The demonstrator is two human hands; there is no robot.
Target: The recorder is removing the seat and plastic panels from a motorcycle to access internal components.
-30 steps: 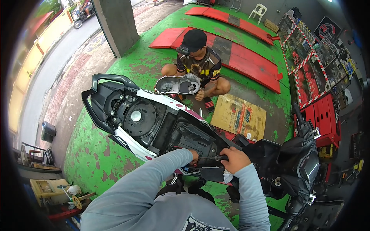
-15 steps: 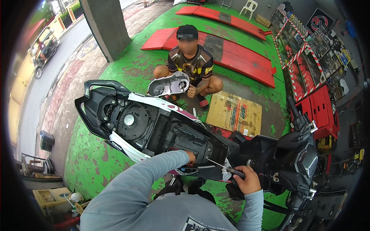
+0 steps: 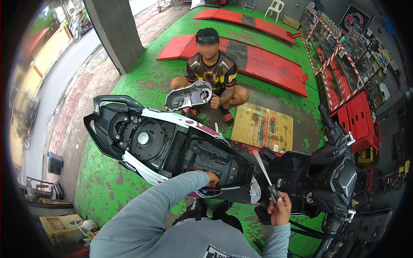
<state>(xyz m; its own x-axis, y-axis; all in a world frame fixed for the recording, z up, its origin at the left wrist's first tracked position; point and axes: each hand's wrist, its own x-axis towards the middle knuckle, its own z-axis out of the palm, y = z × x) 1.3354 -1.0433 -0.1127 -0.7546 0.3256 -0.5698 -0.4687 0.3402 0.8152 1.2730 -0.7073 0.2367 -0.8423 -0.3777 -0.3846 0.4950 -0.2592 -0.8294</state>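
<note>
A scooter (image 3: 189,124) with white and magenta side panels stands across in front of me, its seat off and the storage compartment (image 3: 206,157) bare. My right hand (image 3: 280,209) is closed round the dark handle of a screwdriver (image 3: 263,168), whose shaft points up and to the left, apart from the scooter's bolts. At the compartment's near edge my left hand (image 3: 211,179) is bent inward, fingers curled together; what they grip, if anything, is hidden. A crumpled white cloth or paper (image 3: 255,190) lies on the body beside the right hand.
Across the scooter a person (image 3: 211,73) squats, holding a grey metal cover (image 3: 180,99). Flattened cardboard (image 3: 262,127) lies on the green floor (image 3: 107,189). Red ramps (image 3: 271,66) stand behind. A red tool cabinet (image 3: 357,122) is at the right, a concrete pillar (image 3: 114,34) at the left.
My right hand has drawn the screwdriver away from the compartment bolt, moving right and nearer me, and its tip now points up. The left hand has stayed at the compartment's edge.
</note>
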